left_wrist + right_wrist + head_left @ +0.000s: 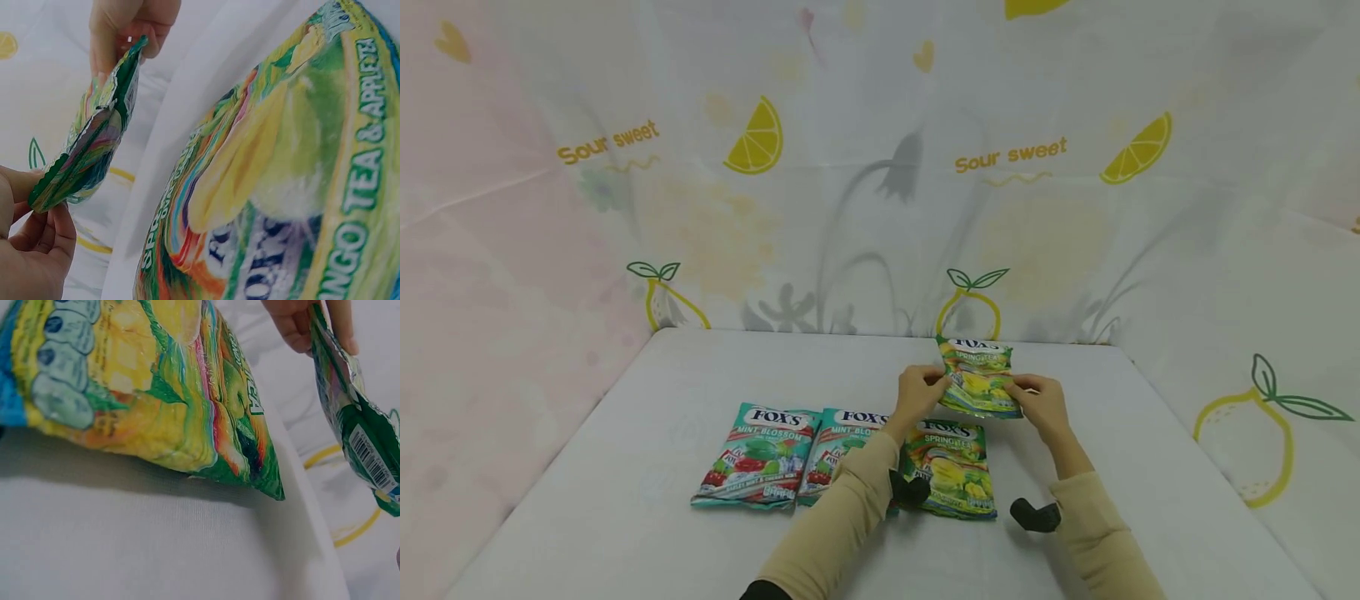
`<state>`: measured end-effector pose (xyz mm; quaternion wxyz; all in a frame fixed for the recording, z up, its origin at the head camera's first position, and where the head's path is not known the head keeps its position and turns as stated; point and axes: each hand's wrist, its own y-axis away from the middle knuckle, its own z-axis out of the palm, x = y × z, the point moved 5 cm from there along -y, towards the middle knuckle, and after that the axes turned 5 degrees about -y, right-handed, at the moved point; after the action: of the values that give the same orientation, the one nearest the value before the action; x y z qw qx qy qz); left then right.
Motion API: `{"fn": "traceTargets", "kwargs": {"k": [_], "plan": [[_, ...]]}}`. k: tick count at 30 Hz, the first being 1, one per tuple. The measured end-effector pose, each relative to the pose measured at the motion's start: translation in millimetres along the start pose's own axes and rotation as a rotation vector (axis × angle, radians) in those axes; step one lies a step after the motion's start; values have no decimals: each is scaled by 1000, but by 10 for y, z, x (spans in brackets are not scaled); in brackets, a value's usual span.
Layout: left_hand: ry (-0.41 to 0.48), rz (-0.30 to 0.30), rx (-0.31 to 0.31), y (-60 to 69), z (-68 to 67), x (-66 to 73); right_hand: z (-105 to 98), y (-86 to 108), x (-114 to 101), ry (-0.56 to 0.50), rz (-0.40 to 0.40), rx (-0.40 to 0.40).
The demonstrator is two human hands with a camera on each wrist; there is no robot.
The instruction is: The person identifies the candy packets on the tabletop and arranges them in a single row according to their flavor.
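Both hands hold up a green and yellow Fox's Spring Tea candy bag toward the far side of the table. The left hand pinches its left edge, and the right hand pinches its right edge. In the left wrist view the raised bag shows side-on, with fingers and thumbs at both ends. The right wrist view catches a barcode on the raised bag. Another Spring Tea bag lies face up on the table below the hands, apart from the raised one.
Two teal Fox's Mint Blossom bags, a left one and a second one, lie side by side left of the Spring Tea bag. The left forearm partly covers the second. White cloth covers the table; a lemon-printed curtain hangs behind.
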<state>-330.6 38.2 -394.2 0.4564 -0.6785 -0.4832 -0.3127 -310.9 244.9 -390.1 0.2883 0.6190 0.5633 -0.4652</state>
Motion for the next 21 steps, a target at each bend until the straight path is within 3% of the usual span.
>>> {"fn": "traceTargets", "kwargs": {"k": [13,21], "plan": [[57,47,-9,222,45,155,-178,205,-69,31,-18,-29],[113,121,-6,357,63,262,-294,348,-111,27,-34,-19]]}}
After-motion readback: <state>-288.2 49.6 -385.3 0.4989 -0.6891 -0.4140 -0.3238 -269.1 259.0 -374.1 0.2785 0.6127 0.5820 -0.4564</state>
